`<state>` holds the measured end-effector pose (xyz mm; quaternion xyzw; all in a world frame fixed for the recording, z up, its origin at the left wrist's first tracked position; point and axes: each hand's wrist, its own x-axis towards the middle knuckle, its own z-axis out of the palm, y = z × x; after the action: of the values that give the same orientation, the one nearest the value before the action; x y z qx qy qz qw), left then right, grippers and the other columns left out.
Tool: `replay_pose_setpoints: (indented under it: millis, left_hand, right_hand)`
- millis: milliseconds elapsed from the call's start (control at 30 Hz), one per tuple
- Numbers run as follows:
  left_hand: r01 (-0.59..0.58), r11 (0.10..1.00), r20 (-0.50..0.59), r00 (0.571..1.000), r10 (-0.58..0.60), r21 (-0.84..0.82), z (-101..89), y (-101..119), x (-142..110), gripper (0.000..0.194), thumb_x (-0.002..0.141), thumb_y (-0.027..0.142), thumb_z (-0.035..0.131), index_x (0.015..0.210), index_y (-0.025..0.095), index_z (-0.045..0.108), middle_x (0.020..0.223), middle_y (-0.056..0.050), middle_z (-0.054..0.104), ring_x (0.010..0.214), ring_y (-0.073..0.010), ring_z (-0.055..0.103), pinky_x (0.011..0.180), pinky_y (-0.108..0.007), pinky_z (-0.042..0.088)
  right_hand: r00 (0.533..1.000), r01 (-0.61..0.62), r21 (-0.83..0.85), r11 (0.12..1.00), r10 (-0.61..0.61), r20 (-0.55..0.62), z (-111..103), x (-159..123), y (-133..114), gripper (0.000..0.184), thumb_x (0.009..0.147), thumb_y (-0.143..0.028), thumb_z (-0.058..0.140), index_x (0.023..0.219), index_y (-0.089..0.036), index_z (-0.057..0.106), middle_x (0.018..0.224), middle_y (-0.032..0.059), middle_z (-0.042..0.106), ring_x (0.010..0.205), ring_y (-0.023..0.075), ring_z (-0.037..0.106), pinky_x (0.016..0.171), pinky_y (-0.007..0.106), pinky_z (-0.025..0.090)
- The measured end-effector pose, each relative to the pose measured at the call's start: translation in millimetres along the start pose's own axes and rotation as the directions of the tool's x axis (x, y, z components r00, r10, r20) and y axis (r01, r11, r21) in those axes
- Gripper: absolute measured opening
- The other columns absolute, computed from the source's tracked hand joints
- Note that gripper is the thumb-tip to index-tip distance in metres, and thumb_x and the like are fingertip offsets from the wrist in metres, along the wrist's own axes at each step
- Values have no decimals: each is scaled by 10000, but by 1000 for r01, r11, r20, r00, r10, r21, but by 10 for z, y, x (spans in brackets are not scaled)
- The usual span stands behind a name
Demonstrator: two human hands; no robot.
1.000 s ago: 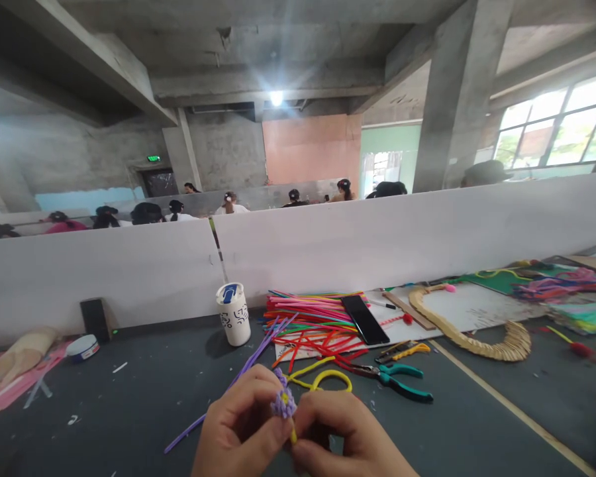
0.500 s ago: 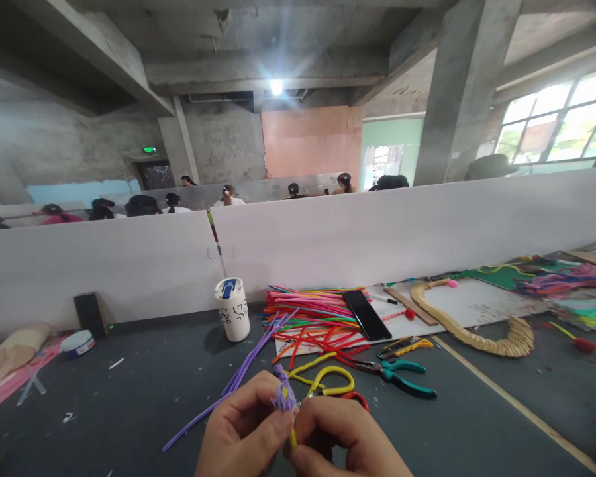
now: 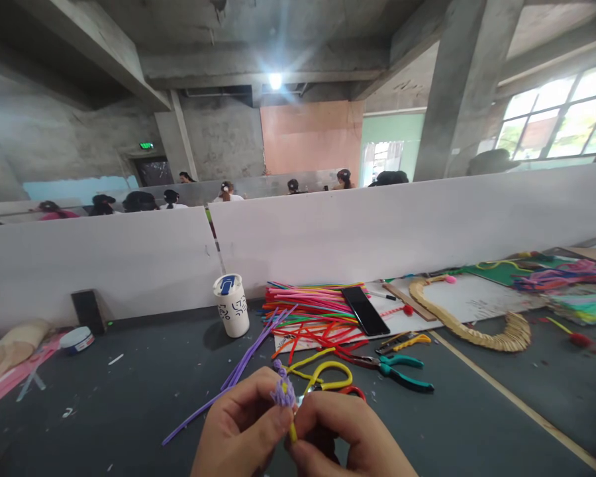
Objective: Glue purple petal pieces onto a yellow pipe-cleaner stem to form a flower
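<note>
Purple fuzzy flower (image 3: 281,397), yellow centre (image 3: 285,389), yellow stem (image 3: 293,432), left grip (image 3: 242,421) pinching flower, right grip (image 3: 351,432) pinching stem

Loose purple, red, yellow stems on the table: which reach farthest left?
The purple stems: they slant past the left hand, one end lying left of it. The red stems and loose yellow stem all lie right of the cup.

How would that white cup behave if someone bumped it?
The white cup might tip under a high push, being taller than wide. Once down, it would probably roll, since its sides look round. It could be heavy if full; the lid hides any contents.
</note>
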<state>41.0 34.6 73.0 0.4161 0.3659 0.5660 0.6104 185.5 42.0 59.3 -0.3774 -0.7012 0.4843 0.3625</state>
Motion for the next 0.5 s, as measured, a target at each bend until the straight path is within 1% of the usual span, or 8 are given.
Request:
replay_pose_setpoints:
  millis: [133, 267, 400, 500]
  left_hand:
    - [-43, 999, 0, 999, 43, 31, 6, 1, -4, 280, 540, 406, 910, 563, 185, 739, 618, 30, 564, 587, -96, 461, 577, -191, 388]
    - [-53, 998, 1, 999, 53, 33, 3, -12, -8, 274, 546, 405, 908, 559, 188, 740, 607, 30, 577, 579, -98, 474, 564, -192, 389]
    - [-73, 997, 4, 997, 72, 32, 12, -22, -8, 269, 554, 405, 903, 560, 192, 739, 599, 27, 584, 577, -107, 503, 563, -199, 404]
    - [-96, 994, 5, 995, 95, 51, 19, -11, -11, 265, 569, 408, 895, 564, 194, 738, 602, 28, 578, 573, -107, 502, 558, -199, 403]
  right_hand:
    - [999, 46, 21, 999, -45, -10, -10, 4, 12, 107, 682, -280, 489, 610, -212, 448, 559, -40, 436, 523, 106, 388, 492, 228, 301]
    - [998, 55, 31, 998, -55, -4, -26, 0, 16, 108, 682, -271, 491, 606, -213, 441, 553, -42, 433, 518, 104, 386, 485, 227, 294]
    - [1000, 17, 38, 999, -17, 0, -29, 5, 2, 114, 674, -277, 493, 593, -211, 446, 560, -33, 451, 525, 105, 396, 490, 231, 292]
    - [1000, -27, 111, 993, 27, 5, -21, 18, -1, 129, 680, -289, 529, 599, -203, 475, 566, -26, 498, 531, 100, 417, 506, 227, 306]
